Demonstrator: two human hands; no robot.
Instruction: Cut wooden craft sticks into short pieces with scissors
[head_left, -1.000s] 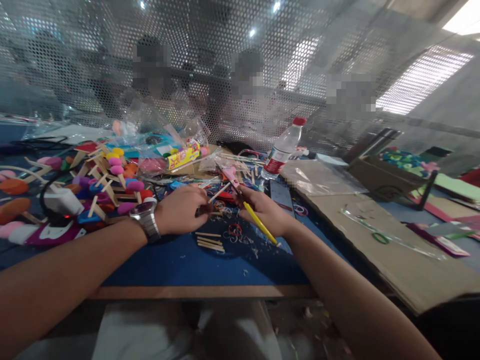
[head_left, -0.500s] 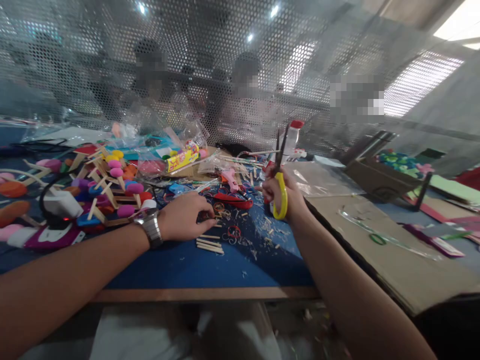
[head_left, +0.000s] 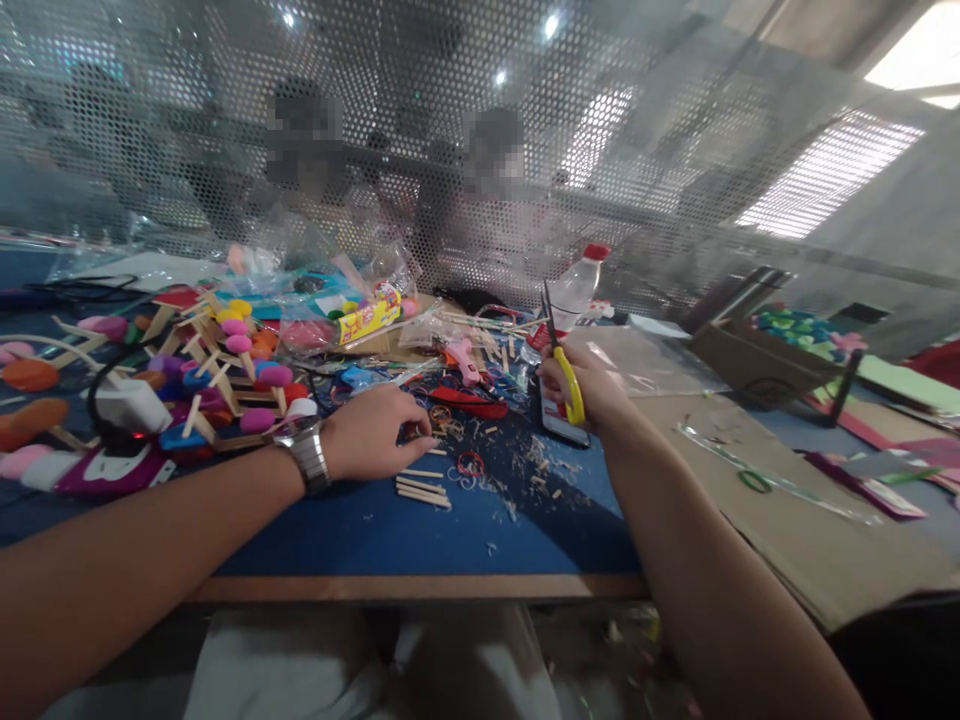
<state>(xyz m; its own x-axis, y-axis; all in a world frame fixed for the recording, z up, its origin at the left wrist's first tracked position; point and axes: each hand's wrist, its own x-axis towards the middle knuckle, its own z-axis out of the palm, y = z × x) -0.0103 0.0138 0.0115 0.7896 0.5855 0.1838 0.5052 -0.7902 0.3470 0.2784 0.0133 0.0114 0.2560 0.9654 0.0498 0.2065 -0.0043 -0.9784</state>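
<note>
Overall, a blue tabletop (head_left: pixel 360 545), strewn with pale scraps (head_left: pixel 544 465), stands before a perforated screen (head_left: pixel 405 80). The right hand (head_left: pixel 596 390) grips yellow-handled scissors (head_left: pixel 574 390), pointing upward, over a phone (head_left: pixel 566 430) near a red-capped bottle (head_left: pixel 580 285). The left hand (head_left: pixel 379 432) curls beside short wooden sticks (head_left: pixel 422 492); whether it holds anything cannot be told. A yellow packet's (head_left: pixel 370 320) lettering is unreadable.

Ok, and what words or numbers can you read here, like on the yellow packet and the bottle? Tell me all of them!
None can be read clearly.
Yellow packet: coloured printing, too blurred to read.
Bottle: red label partly hidden, nothing readable.
Phone: partly behind the right hand, its screen too small to read.
Watch: no numbers can be made out.
</note>
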